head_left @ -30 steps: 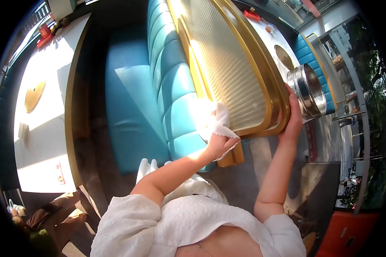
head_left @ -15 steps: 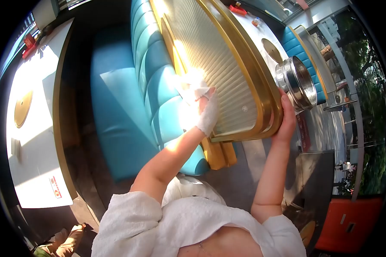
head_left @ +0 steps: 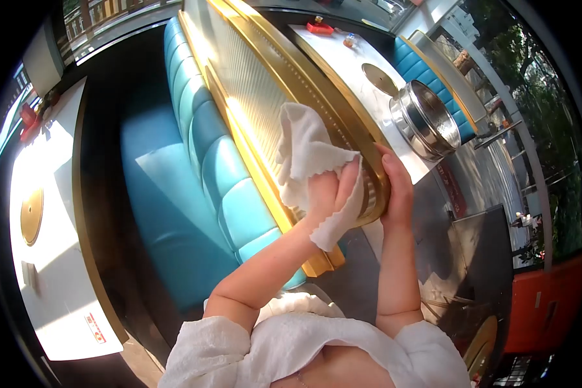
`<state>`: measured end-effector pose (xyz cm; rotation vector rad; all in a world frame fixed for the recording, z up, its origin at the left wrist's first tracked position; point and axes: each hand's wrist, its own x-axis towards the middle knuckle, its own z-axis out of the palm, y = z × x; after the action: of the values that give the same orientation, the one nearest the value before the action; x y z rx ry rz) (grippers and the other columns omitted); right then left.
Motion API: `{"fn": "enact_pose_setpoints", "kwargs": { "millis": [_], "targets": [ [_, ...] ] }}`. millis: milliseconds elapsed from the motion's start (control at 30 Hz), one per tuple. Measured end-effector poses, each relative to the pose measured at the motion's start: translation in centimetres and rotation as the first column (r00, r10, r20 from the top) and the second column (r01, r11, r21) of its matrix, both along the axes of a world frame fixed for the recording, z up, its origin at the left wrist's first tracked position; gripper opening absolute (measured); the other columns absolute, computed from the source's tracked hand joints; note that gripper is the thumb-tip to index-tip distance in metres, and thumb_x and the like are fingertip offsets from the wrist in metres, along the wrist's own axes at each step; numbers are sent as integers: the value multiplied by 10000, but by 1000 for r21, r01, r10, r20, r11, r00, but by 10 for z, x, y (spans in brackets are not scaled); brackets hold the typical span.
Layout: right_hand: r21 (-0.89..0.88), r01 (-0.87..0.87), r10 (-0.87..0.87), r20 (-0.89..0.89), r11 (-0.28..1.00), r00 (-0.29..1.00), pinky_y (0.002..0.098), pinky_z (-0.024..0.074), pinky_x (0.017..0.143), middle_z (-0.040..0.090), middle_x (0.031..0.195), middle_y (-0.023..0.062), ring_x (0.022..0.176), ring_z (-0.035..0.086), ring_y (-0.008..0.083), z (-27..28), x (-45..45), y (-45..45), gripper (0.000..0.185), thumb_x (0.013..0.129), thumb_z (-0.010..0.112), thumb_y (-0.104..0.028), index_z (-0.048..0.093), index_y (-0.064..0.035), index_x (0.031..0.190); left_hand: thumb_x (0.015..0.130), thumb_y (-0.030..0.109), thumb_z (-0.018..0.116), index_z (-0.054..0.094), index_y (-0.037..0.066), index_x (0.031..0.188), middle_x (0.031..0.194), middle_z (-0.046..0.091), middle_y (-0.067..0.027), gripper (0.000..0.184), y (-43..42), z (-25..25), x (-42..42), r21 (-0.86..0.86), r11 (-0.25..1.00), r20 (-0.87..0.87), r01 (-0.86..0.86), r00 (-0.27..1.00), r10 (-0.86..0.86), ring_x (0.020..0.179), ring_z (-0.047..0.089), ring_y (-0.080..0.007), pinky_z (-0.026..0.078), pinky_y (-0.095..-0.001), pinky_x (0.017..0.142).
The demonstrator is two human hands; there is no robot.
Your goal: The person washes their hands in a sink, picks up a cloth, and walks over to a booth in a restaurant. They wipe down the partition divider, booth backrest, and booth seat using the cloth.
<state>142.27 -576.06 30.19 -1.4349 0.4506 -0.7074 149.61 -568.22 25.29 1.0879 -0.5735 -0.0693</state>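
A white cloth (head_left: 304, 139) is wrapped about my left hand (head_left: 326, 194), which presses it against the ribbed glass panel near its gold frame. The cloth drapes over the fingers and hangs down toward the wrist. My right hand (head_left: 398, 184) grips the rounded outer corner of the gold frame (head_left: 362, 139), fingers curled round its edge. The ribbed glass panel (head_left: 239, 58) rises behind a turquoise padded bench back (head_left: 229, 194), and its lower part is hidden by the cloth and my left hand.
On the left stands a white table (head_left: 55, 278) with a round gold disc (head_left: 32, 216). Beyond the partition, another white table (head_left: 313, 42) bears stacked metal pots (head_left: 423, 119) close to my right hand. A turquoise bench seat (head_left: 168, 213) lies left of the partition; an orange-red cabinet (head_left: 540, 304) is at right.
My left hand has moved with the cloth from the panel's bench side up and right, toward the gold frame. My right hand still holds the frame's corner. The view has shifted.
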Motion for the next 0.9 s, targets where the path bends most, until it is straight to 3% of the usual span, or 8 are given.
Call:
{"fn": "enact_pose_setpoints", "kwargs": {
  "millis": [167, 267, 367, 433, 633, 700, 833, 900],
  "targets": [
    [-98, -26, 25, -9, 995, 1000, 209, 430, 761, 599, 950, 27, 870, 537, 68, -6, -4, -7, 296, 888, 478, -216, 561, -19, 1093, 777, 125, 491, 511, -7, 1050, 1079, 488, -200, 304, -7, 34, 96, 224, 974, 256, -32, 966, -27, 1010, 461, -344, 359, -386, 875],
    [-113, -26, 28, 20, 993, 999, 209, 424, 774, 600, 942, 21, 871, 533, 64, -13, -3, -11, 288, 891, 478, -221, 566, -19, 1077, 792, 215, 473, 560, 17, 1031, 1110, 521, -157, 322, -2, 53, 126, 470, 715, 707, -517, 705, 45, 1178, 344, -347, 251, -431, 1014],
    [-102, -43, 47, 41, 994, 998, 212, 418, 795, 600, 945, 20, 881, 531, 66, -18, -2, -12, 276, 897, 470, -217, 570, -20, 1063, 796, 195, 460, 591, 9, 976, 1079, 556, -173, 291, 5, 56, 115, 568, 747, 614, -347, 783, -103, 1235, 305, -373, 230, -433, 1047],
    [-93, -39, 46, 66, 995, 997, 221, 413, 813, 597, 954, 23, 900, 525, 71, -14, -2, -10, 261, 902, 461, -209, 580, -20, 1039, 779, 150, 464, 616, 12, 974, 1117, 558, -172, 283, 13, 42, 80, 414, 809, 779, -417, 622, -78, 1261, 279, -398, 201, -456, 1060],
    [-146, -37, 45, 50, 989, 998, 221, 401, 832, 592, 968, 31, 922, 523, 88, -13, -3, -11, 273, 891, 472, -223, 585, -17, 1030, 671, 87, 624, 466, 16, 1187, 1353, 273, -248, 545, 10, -37, -30, -71, 948, 677, -310, 683, 274, 1265, 207, -476, 213, -523, 1017],
    [-82, -6, 8, 23, 997, 1000, 221, 401, 833, 594, 969, 36, 921, 525, 91, -11, -4, -7, 289, 887, 472, -232, 581, -11, 1037, 718, 128, 593, 477, 14, 1175, 1224, 444, -197, 486, 18, -82, -26, 150, 988, 471, -24, 881, -50, 1103, 438, -370, 345, -429, 924],
    [41, 18, -20, 65, 999, 998, 211, 422, 777, 605, 947, 43, 862, 548, 89, -6, -1, -1, 290, 896, 470, -226, 573, 5, 1040, 727, 256, 513, 437, -44, 1218, 1263, 419, -235, 580, 11, -99, -14, -6, 997, 418, 79, 906, -70, 1193, 346, -434, 212, -448, 1029],
    [37, 95, -96, 27, 995, 995, 234, 439, 775, 611, 960, 82, 864, 570, 126, -7, 2, 1, 337, 891, 465, -255, 548, 16, 1074, 817, 228, 463, 389, -43, 1245, 1266, 409, -209, 512, 4, -120, 8, 203, 978, 425, -50, 904, -42, 1215, 330, -386, 222, -433, 1020]
  ]
}}
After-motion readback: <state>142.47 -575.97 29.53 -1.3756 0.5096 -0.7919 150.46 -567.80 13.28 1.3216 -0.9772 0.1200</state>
